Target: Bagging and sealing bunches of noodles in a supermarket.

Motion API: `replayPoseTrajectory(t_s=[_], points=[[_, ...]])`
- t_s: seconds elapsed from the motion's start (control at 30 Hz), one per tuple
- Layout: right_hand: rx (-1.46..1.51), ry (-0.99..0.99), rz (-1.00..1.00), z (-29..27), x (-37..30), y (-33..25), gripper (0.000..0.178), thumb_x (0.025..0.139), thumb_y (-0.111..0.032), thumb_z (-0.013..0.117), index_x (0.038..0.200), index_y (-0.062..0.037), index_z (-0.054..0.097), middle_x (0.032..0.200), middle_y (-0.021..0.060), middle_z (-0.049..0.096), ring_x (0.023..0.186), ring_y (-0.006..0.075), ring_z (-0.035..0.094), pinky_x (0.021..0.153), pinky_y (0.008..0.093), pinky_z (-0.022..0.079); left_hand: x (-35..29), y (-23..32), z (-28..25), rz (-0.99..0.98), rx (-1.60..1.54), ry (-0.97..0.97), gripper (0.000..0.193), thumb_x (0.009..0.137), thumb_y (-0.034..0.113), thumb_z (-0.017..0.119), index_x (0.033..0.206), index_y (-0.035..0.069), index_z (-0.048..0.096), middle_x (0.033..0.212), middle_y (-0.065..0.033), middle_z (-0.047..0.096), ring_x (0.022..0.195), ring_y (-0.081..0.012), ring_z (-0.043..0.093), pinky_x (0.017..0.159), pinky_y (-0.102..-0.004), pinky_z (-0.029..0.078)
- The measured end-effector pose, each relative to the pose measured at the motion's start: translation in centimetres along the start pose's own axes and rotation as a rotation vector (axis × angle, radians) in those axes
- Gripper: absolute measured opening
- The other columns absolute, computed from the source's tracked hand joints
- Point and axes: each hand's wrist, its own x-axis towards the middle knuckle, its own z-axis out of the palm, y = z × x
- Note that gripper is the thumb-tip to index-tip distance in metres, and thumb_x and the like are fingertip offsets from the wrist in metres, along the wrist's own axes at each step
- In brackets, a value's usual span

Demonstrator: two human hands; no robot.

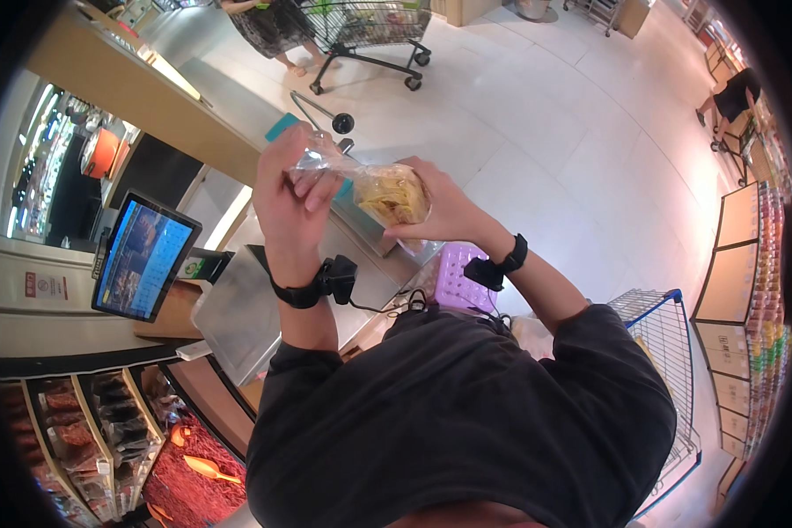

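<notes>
A clear plastic bag (391, 197) with pale yellow dried pieces in it hangs in the air before me, held by both hands. My left hand (296, 180) is closed on the loose upper end of the bag. Between the hands the plastic narrows into a gathered, twisted neck. My right hand (444, 207) is wrapped round the filled part, its thumb under the bag. What exactly the yellow pieces are I cannot make out. Behind the left hand a turquoise piece (281, 128) and a black round knob on a bent rod (343, 123) partly show.
To my left stand a lit screen (145, 255) and a metal weighing plate (242, 312). A red bulk-food bin (194, 436) with an orange scoop (211, 469) is lower left. A purple basket (459, 275) lies below my hands. Shopping carts stand ahead (370, 31) and right (678, 352).
</notes>
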Motion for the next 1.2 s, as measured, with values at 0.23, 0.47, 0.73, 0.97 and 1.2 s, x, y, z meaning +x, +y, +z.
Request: replayPoseTrajectory(t_s=[0.23, 0.47, 0.73, 0.97, 1.2], points=[[0.175, 0.167, -0.054, -1.4, -2.9, -1.6, 0.08, 0.075, -0.029, 0.089, 0.136, 0.0008, 0.047, 0.117, 0.0142, 0.066, 0.106, 0.019, 0.064, 0.095, 0.0334, 0.05, 2.0, -0.8, 4.7, 0.066, -0.072, -0.27, 0.027, 0.105, 0.026, 0.052, 0.089, 0.005, 0.056, 0.071, -0.0039, 0.051, 0.064, -0.0166, 0.052, 0.061, -0.027, 0.04], [0.436, 0.201, 0.065, -4.4, -6.0, -3.3, 0.089, 0.078, -0.023, 0.087, 0.149, -0.0003, 0.039, 0.135, 0.0086, 0.055, 0.122, 0.0163, 0.053, 0.106, 0.0335, 0.043, 2.4, -5.1, 6.6, 0.272, 0.544, -0.325, 0.027, 0.099, 0.016, 0.054, 0.115, -0.005, 0.06, 0.107, -0.0126, 0.066, 0.102, -0.0199, 0.061, 0.092, -0.0318, 0.046], [0.484, 0.172, 0.061, -5.5, -8.1, -4.9, 0.085, 0.079, -0.02, 0.086, 0.147, -0.0013, 0.039, 0.129, 0.0072, 0.058, 0.117, 0.0149, 0.056, 0.103, 0.0337, 0.045, 2.2, -7.1, 8.6, 0.077, 0.477, -0.49, 0.025, 0.096, 0.007, 0.061, 0.117, -0.005, 0.064, 0.116, -0.0167, 0.07, 0.106, -0.0183, 0.066, 0.097, -0.0327, 0.05], [0.455, 0.144, 0.085, -6.2, -9.7, -4.5, 0.084, 0.079, -0.02, 0.086, 0.146, -0.0013, 0.04, 0.128, 0.0074, 0.058, 0.116, 0.0147, 0.057, 0.102, 0.0333, 0.046, 2.2, -8.0, 10.4, -0.006, 0.376, -0.537, 0.019, 0.097, 0.006, 0.061, 0.112, -0.004, 0.065, 0.114, -0.0169, 0.071, 0.102, -0.0167, 0.066, 0.093, -0.0326, 0.052], [0.385, 0.217, 0.089, -6.6, -11.1, -5.9, 0.083, 0.079, -0.02, 0.086, 0.146, -0.0013, 0.041, 0.13, 0.0076, 0.058, 0.118, 0.0146, 0.054, 0.103, 0.0321, 0.044, 2.2, -9.4, 11.1, -0.088, 0.318, -0.506, 0.014, 0.097, 0.007, 0.062, 0.104, -0.005, 0.065, 0.107, -0.018, 0.072, 0.096, -0.0169, 0.068, 0.089, -0.03, 0.054]])
